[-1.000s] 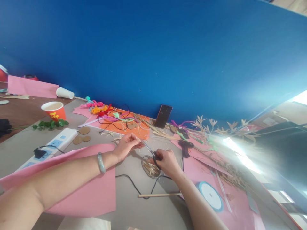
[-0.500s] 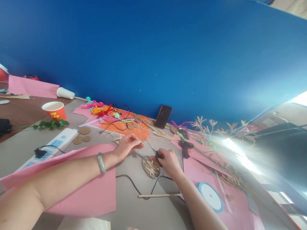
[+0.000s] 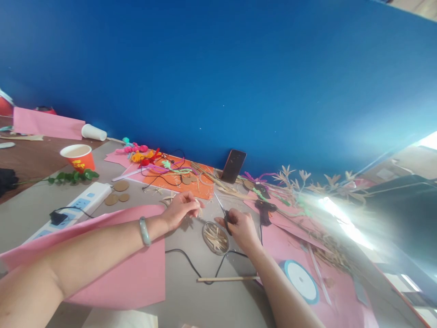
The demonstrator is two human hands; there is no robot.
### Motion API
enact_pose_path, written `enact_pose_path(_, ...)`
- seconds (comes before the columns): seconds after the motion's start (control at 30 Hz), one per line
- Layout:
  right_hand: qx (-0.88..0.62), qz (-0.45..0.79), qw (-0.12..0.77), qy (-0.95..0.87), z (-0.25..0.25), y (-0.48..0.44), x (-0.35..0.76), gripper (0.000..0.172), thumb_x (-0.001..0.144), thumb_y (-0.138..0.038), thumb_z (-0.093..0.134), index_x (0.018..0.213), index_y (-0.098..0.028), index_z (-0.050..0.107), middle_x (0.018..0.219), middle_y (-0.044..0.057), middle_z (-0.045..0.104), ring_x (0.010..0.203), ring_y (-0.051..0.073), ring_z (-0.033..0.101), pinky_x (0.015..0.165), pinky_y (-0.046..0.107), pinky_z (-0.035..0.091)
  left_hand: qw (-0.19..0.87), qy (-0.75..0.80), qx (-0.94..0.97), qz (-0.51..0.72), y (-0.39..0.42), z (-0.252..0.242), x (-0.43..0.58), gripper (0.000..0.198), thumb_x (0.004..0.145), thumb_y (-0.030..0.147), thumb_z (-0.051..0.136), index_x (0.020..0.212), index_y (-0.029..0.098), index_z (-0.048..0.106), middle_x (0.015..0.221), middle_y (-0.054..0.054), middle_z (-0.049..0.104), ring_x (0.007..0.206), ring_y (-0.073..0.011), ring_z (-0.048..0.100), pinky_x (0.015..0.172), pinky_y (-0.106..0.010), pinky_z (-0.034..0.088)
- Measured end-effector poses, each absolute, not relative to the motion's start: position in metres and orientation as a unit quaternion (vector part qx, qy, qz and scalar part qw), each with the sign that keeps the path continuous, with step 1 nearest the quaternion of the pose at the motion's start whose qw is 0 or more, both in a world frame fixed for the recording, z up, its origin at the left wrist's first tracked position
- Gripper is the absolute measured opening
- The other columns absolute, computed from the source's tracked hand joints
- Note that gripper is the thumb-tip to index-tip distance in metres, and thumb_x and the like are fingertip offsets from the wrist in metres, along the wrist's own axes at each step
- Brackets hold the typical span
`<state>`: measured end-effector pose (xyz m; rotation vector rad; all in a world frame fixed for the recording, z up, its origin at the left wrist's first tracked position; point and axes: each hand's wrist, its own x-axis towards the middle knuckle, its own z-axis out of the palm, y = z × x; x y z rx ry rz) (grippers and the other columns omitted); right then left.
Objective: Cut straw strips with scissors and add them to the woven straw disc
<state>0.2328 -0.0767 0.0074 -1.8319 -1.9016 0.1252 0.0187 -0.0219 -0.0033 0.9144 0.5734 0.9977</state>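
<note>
My right hand (image 3: 241, 228) is closed around the dark handles of a pair of scissors (image 3: 220, 203), whose blades point up and to the left. To its left, my left hand (image 3: 182, 210) is pinched on a small pale piece (image 3: 198, 203), too small to make out well. The scissors' tips are apart from the left fingers. Just below and between the hands stands an oval dish (image 3: 215, 238) with pale cut strips in it. Small pale scraps lie about the table under the fingers.
A pink sheet (image 3: 136, 273) lies under my left forearm, near a power strip (image 3: 77, 207). A paper cup (image 3: 78, 158) stands at the left. A phone (image 3: 234, 166) leans on the blue wall. A glue gun (image 3: 264, 210), a ribbon roll (image 3: 300, 281) and a thin stick (image 3: 227, 279) lie at the right.
My left fingers have drawn slightly back to the left and curled in more. The scissors have tilted more upright, and their tips have moved away from the left hand.
</note>
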Motion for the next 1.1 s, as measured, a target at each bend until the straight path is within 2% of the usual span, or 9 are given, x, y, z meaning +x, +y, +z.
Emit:
enact_pose_path(0.3,-0.666,0.041,0.249,-0.702,0.0104,-0.0774,0.2296,0.050,0.075,-0.062,0.051,0.050,-0.020,0.042,0.045,-0.004,0.038,0.049,0.010,0.026,0.050,0.024,0.022,0.751,0.272,0.397,0.452,-0.0202,-0.0050,0.0197,0.030,0.063,0.019,0.076,0.069,0.015,0.047,0.067,0.000,0.063,0.054,-0.0088,0.059,0.055,-0.021,0.044)
enact_pose_path(0.53,-0.665,0.056,0.252,-0.701,0.0150,-0.0789,0.2264,0.049,0.075,-0.058,0.054,0.051,-0.020,0.035,0.046,-0.005,0.035,0.049,0.009,0.022,0.049,0.023,0.021,0.761,0.271,0.392,0.441,-0.0206,-0.0007,0.0186,0.013,0.067,0.019,0.068,0.069,0.013,0.056,0.079,-0.005,0.066,0.066,-0.0121,0.063,0.063,-0.024,0.049)
enact_pose_path(0.67,-0.667,0.077,0.258,-0.695,0.0153,-0.0791,0.2258,0.049,0.075,-0.057,0.055,0.052,-0.020,0.033,0.046,-0.005,0.036,0.050,0.009,0.022,0.049,0.023,0.021,0.753,0.275,0.408,0.436,-0.0217,0.0008,0.0188,0.013,0.067,0.019,0.069,0.070,0.012,0.058,0.079,-0.006,0.066,0.065,-0.0116,0.063,0.064,-0.024,0.049)
enact_pose_path(1.1,-0.667,0.053,0.249,-0.700,0.0135,-0.0782,0.2258,0.047,0.075,-0.057,0.054,0.051,-0.020,0.038,0.046,-0.005,0.037,0.050,0.010,0.026,0.051,0.023,0.023,0.732,0.292,0.434,0.435,-0.0202,-0.0082,0.0215,0.029,0.062,0.023,0.077,0.083,0.014,0.059,0.062,0.001,0.061,0.051,-0.0088,0.056,0.049,-0.020,0.041)
